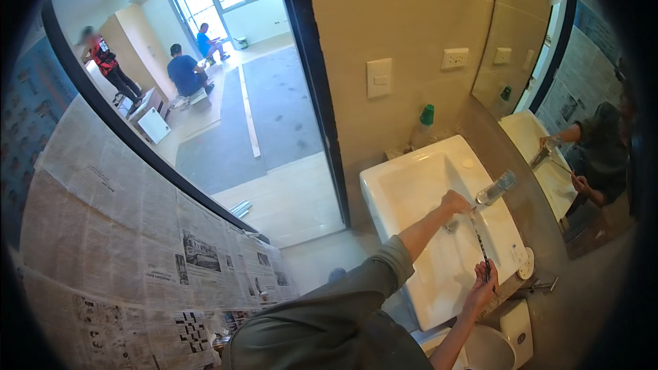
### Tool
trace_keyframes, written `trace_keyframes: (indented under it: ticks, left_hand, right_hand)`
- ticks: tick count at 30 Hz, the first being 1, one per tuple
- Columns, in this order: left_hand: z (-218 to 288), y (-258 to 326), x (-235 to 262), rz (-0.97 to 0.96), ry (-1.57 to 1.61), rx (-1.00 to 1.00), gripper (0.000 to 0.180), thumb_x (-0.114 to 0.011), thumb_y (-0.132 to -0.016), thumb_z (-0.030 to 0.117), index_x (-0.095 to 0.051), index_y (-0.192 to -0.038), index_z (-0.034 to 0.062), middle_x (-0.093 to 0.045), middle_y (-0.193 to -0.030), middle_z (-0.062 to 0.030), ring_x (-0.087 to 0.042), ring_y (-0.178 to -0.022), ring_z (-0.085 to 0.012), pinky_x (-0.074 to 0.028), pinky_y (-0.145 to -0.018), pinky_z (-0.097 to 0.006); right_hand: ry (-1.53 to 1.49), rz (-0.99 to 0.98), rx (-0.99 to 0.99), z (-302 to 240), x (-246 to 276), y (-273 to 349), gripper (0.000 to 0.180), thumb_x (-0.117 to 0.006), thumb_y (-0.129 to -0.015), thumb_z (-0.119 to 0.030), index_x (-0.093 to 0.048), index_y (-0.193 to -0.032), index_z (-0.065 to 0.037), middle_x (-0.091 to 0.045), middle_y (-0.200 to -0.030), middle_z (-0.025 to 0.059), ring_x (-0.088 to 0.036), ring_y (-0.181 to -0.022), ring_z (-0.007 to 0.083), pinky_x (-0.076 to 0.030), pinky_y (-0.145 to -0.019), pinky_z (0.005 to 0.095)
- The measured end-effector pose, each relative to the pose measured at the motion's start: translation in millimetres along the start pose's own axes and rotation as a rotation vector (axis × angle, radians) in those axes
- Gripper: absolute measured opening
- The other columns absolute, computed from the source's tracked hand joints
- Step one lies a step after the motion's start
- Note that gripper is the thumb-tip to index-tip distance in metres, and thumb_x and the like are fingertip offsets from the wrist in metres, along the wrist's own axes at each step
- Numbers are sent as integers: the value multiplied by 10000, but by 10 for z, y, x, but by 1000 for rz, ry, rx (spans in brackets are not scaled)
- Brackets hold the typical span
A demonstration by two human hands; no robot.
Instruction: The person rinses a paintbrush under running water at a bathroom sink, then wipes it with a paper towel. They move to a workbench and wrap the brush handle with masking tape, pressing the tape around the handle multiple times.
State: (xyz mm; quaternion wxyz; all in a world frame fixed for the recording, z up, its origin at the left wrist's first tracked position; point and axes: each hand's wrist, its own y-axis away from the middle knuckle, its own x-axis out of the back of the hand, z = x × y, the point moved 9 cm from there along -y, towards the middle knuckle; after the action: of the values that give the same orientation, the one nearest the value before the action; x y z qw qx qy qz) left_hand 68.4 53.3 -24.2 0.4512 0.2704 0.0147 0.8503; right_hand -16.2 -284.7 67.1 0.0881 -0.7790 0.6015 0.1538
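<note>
Over a white basin [411, 192], the left hand [455, 201] pinches one end of a thin dark strip [480, 243] beneath the chrome tap [495, 188]. The right hand [482, 289] closes on its other end, apparently keeping it taut over the bowl.

We see the white sink [411, 192] basin lying open toward its far end, room to pass there. The chrome tap [495, 188] blocks the mirror side, the green-capped bottle [423, 127] guards the far corner, and the wall closes in behind.
</note>
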Motion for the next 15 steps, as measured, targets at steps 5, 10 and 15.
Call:
trace_keyframes:
  ticks: [5,10,15]
  left_hand:
    - [107,269,-32,-60,-114,-160,430,-823,-636,428,-779,-940,126,-774,-962,-62,-737,-894,-209,-596,-770,-396]
    - [118,114,72,-63,314,-48,111,-787,-742,169,-762,-769,64,-715,-723,-32,-607,-608,-106,-460,-548,-292]
    - [332,409,-1,-169,365,-84,104,-673,-851,50,-761,-888,10,-657,-716,-16,-514,-559,-85,-372,-483,-257]
  right_hand:
    - [-2,164,10,128,164,180,365,-513,-1044,-240,-650,-1206,57,-664,-1071,154,-664,-992,239,-562,-938,378]
    - [-118,58,27,-139,-118,49,370,-503,-1055,-202,-631,-1211,108,-700,-1028,185,-702,-918,255,-584,-869,366]
    - [-164,79,56,-116,92,137,385,-483,-1061,-194,-612,-1221,132,-699,-1023,191,-696,-905,252,-579,-853,356]
